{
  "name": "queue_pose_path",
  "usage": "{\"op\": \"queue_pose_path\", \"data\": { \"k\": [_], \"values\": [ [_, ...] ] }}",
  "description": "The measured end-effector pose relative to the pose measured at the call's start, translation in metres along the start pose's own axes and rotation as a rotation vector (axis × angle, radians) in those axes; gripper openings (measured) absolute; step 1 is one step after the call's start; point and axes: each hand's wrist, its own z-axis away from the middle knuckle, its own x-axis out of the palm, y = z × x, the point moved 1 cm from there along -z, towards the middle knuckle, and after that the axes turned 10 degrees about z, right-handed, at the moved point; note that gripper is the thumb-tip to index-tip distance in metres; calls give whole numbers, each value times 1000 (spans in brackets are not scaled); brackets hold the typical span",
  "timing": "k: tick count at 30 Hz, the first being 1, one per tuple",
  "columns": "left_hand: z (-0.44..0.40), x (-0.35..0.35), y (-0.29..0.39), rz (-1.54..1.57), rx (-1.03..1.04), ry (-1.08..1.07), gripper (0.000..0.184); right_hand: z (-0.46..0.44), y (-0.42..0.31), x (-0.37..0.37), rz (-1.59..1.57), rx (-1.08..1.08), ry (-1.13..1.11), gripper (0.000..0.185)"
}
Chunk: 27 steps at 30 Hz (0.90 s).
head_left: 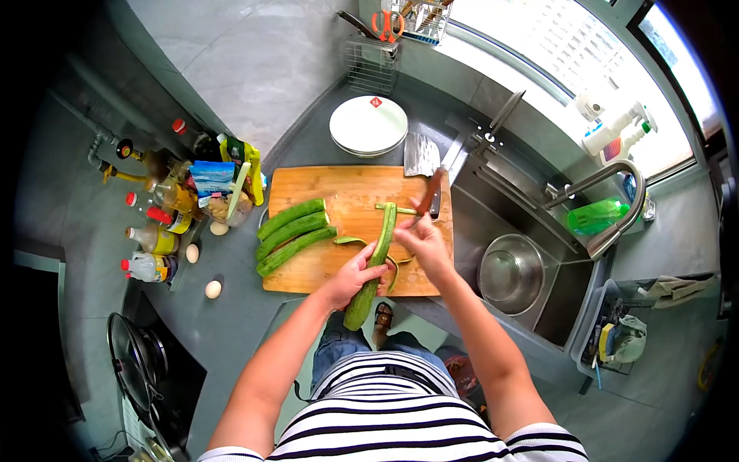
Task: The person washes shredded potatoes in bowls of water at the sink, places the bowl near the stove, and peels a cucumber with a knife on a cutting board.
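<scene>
We hold a long green gourd (pixel 372 266) above the near edge of the wooden cutting board (pixel 346 266), its upper end over the board and its lower end reaching past the edge toward our striped shirt (pixel 377 408). Our left hand (pixel 360 279) wraps the gourd around its middle, with the fingers curled about it and the thumb laid across. Our right hand (pixel 423 245) is just beside the gourd's upper part, its fingers pinching a brown tool (pixel 431 192) that points up and away from us; we cannot tell the shape of its working end.

Thin strips of green peel (pixel 350 240) lie on the board, around and beneath the gourd. Three more gourds (pixel 292 234) rest side by side at the board's left. At its far right corner we see a cleaver (pixel 422 155), its dark handle on the board and its broad blade reaching past the far edge.

Beyond the board, white plates (pixel 369 125) sit stacked on the gray surface (pixel 231 323). To the left, three eggs (pixel 213 289) lie near a cluster of bottles (pixel 154 240) and packets. To the right, a metal pot (pixel 511 274) stands in the sink (pixel 481 208), below a curved faucet (pixel 637 204). Orange-handled scissors (pixel 388 26) stand upright in a wire rack (pixel 371 65) at the back.
</scene>
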Motion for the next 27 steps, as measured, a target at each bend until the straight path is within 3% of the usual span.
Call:
{"op": "queue_pose_path", "data": {
  "k": [3,5,11,15,19,20,23,24,27],
  "values": [
    [-2,8,2,-36,4,-21,65,15,-1,20,268,-178,-83,17],
    [-3,9,-2,-79,-8,19,66,13,-3,21,411,-192,19,17],
    [10,9,0,-81,7,-108,68,-28,11,-3,-222,45,85,15],
    [13,1,6,-73,-38,-107,69,-37,1,-6,-253,242,91,8],
    [17,-11,5,-76,-42,-97,71,-50,13,-13,-214,159,214,9],
    [18,-12,4,-71,-41,-85,72,-47,16,-19,-132,269,225,10],
    [20,-14,6,-48,-35,-39,70,-48,37,-27,229,29,266,11],
    [19,-13,6,-52,-29,-25,70,-41,23,-26,330,71,254,11],
    [10,-6,4,-56,-1,7,67,-31,18,-18,362,-187,297,11]
  ]
}}
